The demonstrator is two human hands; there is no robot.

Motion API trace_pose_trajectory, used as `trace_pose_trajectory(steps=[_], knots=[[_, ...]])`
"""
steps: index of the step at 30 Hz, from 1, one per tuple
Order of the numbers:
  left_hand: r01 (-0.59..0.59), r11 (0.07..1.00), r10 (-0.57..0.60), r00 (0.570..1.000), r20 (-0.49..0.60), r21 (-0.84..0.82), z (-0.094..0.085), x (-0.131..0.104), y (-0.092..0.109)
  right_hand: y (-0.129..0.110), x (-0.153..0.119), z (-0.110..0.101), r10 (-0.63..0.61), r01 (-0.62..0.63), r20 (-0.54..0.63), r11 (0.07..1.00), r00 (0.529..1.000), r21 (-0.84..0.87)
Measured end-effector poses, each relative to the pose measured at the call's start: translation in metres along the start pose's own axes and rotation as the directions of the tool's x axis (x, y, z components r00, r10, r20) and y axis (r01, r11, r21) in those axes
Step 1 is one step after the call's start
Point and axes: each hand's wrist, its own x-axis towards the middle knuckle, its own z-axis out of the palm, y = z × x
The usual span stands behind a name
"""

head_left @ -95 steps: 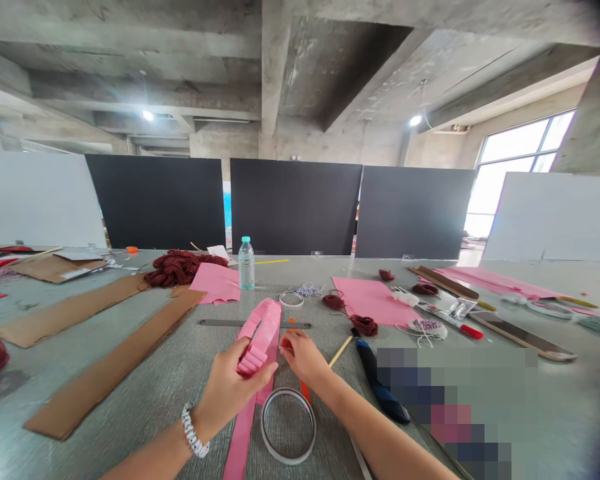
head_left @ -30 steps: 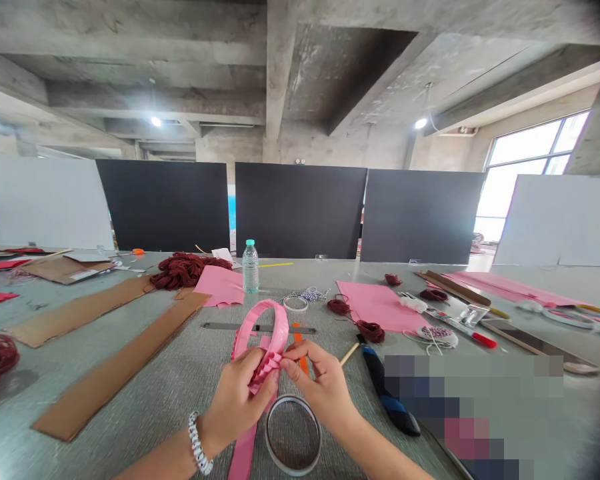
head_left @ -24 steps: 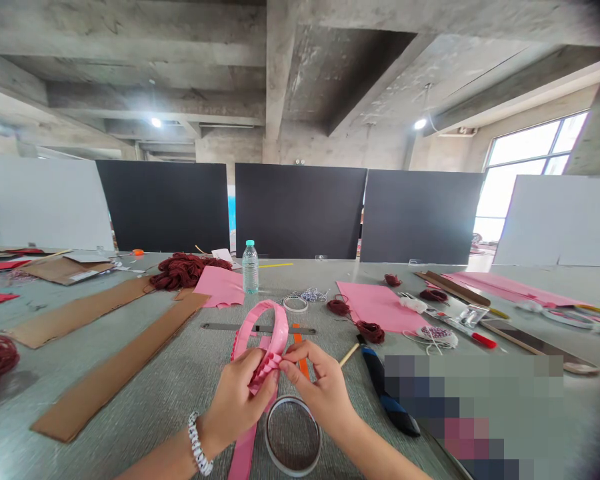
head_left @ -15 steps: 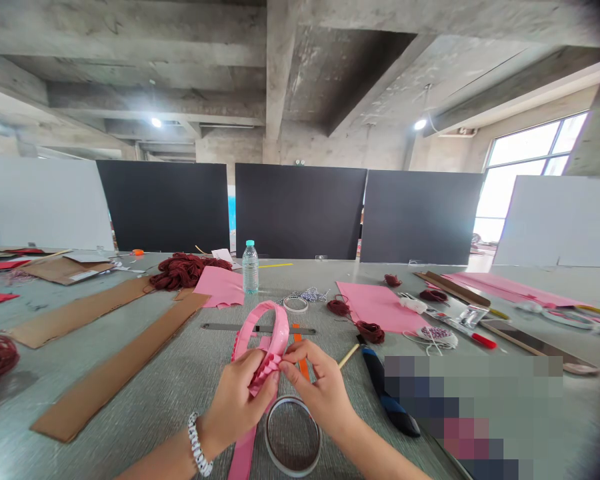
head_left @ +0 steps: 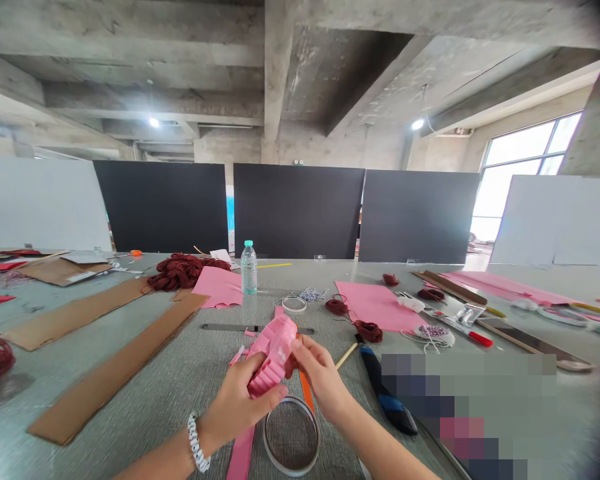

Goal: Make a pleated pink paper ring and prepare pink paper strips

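Pleated pink material [head_left: 273, 357] forms a bent band held up over the table. My left hand [head_left: 240, 400], with a white braided bracelet at its wrist, is wrapped round the band's lower left side. Fingers of my right hand [head_left: 320, 377] pinch its right edge. Below the hands, a roll of tape [head_left: 291, 437] lies flat, and a pink strip [head_left: 243, 453] runs down beside it to the near edge of the view. An orange strip [head_left: 306, 392] and a metal ruler [head_left: 225, 327] lie behind the hands.
Brown cardboard strips [head_left: 125, 363] lie left, with dark red yarn [head_left: 185, 270] behind. A water bottle [head_left: 249, 267] stands at the back. Right are pink sheets [head_left: 375, 307], a blue-black tool [head_left: 387, 393], a red-tipped tool [head_left: 480, 340] and a phone [head_left: 535, 343].
The pink band has turned from an upright open loop to a lower, tilted position showing its pleated outer face. My right hand has shifted slightly along its edge.
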Motion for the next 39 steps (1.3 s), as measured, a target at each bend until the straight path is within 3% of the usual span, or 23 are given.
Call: trace_pose_trajectory(steps=[3, 5, 8, 11, 14, 16, 17, 20, 25, 29, 31, 39], knots=[[0.050, 0.999, -0.049, 0.996, -0.069, 0.007, -0.002, 0.000, 0.005, -0.002, 0.004, -0.008, -0.026, 0.029, -0.118, 0.999, 0.993, 0.026], [0.070, 0.997, -0.067, 0.988, -0.137, 0.016, -0.005, 0.000, 0.006, 0.001, 0.007, -0.013, -0.047, 0.029, -0.152, 0.992, 0.987, -0.120], [0.066, 0.998, -0.066, 0.976, -0.208, -0.007, -0.011, 0.002, 0.006, 0.012, 0.012, -0.017, -0.083, 0.038, -0.090, 0.909, 0.993, -0.415], [0.055, 0.998, -0.056, 0.963, -0.264, -0.011, -0.016, 0.004, 0.006, 0.025, 0.016, -0.014, -0.108, 0.102, 0.021, 0.824, 0.994, -0.558], [0.070, 0.997, -0.072, 0.946, -0.317, -0.018, -0.019, 0.005, 0.005, 0.036, 0.016, -0.010, -0.080, 0.235, 0.232, 0.578, 0.969, -0.781], [0.086, 0.996, -0.092, 0.933, -0.349, -0.033, -0.019, 0.005, 0.004, 0.042, 0.015, -0.010, 0.022, 0.307, 0.345, 0.402, 0.938, -0.862], [0.092, 0.995, -0.101, 0.927, -0.361, -0.041, -0.019, 0.005, 0.003, 0.044, 0.014, -0.011, 0.077, 0.320, 0.370, 0.364, 0.926, -0.875], [0.124, 0.989, -0.147, 0.915, -0.376, -0.083, -0.019, 0.005, -0.001, 0.048, 0.013, -0.013, 0.151, 0.327, 0.396, 0.345, 0.906, -0.880], [0.160, 0.981, -0.193, 0.889, -0.416, -0.113, -0.019, 0.006, -0.006, 0.046, 0.014, -0.011, 0.028, 0.330, 0.362, 0.355, 0.932, -0.875], [0.156, 0.979, -0.194, 0.905, -0.380, -0.129, -0.018, 0.007, -0.006, 0.043, 0.017, -0.011, -0.046, 0.272, 0.271, 0.306, 0.961, -0.912], [0.157, 0.974, -0.204, 0.918, -0.340, -0.161, -0.016, 0.007, -0.005, 0.045, 0.018, -0.014, -0.025, 0.272, 0.277, 0.296, 0.960, -0.915], [0.162, 0.962, -0.218, 0.940, -0.263, -0.220, -0.013, 0.007, -0.001, 0.049, 0.016, -0.016, 0.086, 0.429, 0.476, 0.316, 0.875, -0.846]])
